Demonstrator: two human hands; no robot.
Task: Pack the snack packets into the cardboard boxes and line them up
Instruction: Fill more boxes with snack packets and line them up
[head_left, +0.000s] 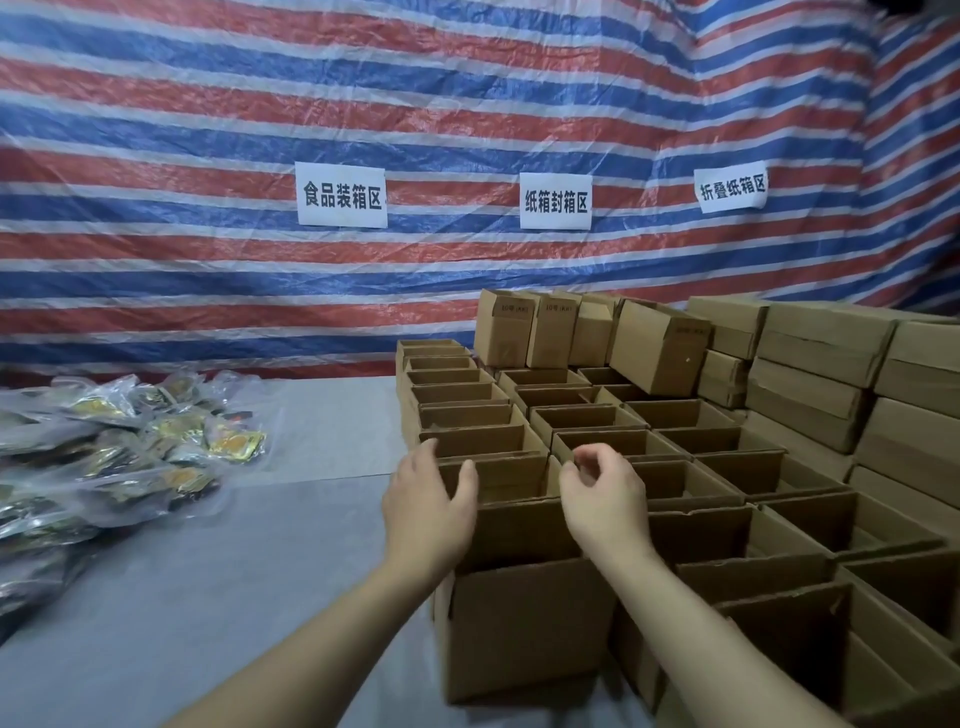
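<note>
Striped tarp (467, 104) backdrop, snack packets (104, 441) cut off left, left hand (426, 514) and right hand (605, 504) fingers loosely spread, empty, over open cardboard boxes (524, 623)

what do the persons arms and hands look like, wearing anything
Both arms are bare from the bottom of the picture up to the hands: no sleeves show. The left hand and right hand wear no gloves, and no rings, watch, or wristband are visible. Fingers look slim, with short nails where they can be seen.

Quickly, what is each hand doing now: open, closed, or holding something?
Left hand: open, fingers spread above an open cardboard box, holding nothing.
Right hand: open, fingers loosely curled above the same box, holding nothing.
</note>
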